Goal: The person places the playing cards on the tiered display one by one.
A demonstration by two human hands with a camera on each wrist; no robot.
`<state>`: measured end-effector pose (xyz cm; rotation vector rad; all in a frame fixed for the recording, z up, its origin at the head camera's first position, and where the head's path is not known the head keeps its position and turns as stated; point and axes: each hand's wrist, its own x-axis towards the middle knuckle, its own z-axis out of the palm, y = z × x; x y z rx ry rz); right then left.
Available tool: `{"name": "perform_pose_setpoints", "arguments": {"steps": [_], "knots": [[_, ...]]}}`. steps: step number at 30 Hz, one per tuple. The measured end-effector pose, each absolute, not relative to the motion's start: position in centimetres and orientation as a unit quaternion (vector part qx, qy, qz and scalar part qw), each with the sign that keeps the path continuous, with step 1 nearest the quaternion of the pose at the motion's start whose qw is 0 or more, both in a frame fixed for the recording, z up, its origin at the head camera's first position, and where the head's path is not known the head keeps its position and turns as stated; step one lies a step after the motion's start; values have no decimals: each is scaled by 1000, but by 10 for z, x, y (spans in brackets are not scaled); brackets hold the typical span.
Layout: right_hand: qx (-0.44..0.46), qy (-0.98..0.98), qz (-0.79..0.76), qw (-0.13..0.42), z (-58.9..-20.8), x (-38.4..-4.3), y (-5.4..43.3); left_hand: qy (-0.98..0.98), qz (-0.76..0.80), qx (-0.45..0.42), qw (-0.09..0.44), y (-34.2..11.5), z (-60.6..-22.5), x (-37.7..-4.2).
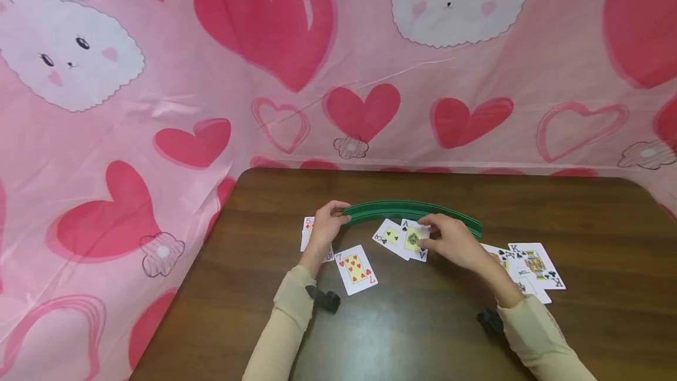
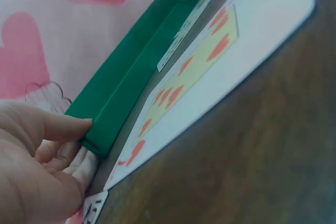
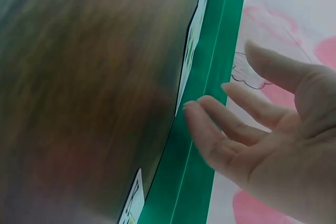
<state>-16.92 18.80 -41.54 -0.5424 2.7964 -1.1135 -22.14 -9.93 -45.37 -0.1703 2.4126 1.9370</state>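
A curved green playing-card holder [image 1: 391, 209] stands on the table. My left hand [image 1: 326, 229] pinches its left end, thumb in front and fingers behind, as the left wrist view shows. My right hand [image 1: 453, 240] hovers by the ace of spades [image 1: 414, 239], fingers loosely bent and nothing held; in the right wrist view its fingertips [image 3: 191, 108] are in front of the holder. Under the ace lies a clubs card [image 1: 390, 236]. The seven of hearts [image 1: 356, 270] lies near my left wrist. Partly hidden behind the left hand is a five of diamonds [image 1: 307, 233] with other cards.
Right of my right hand, several overlapping cards include a king of clubs [image 1: 538, 264]. The brown wooden table [image 1: 402, 334] ends at a pink cloth backdrop [image 1: 222, 75] printed with hearts. Black wrist straps [image 1: 324, 298] hang by both cuffs.
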Motion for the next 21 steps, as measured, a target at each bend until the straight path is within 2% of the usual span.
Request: {"name": "perform_pose_setpoints", "arguments": {"steps": [14, 21], "knots": [[-224, 933, -259, 111, -420, -165, 188, 748, 660, -58, 32, -103, -459, -222], [-235, 935, -250, 94, -417, -163, 184, 744, 665, -52, 34, -104, -461, -220]]}}
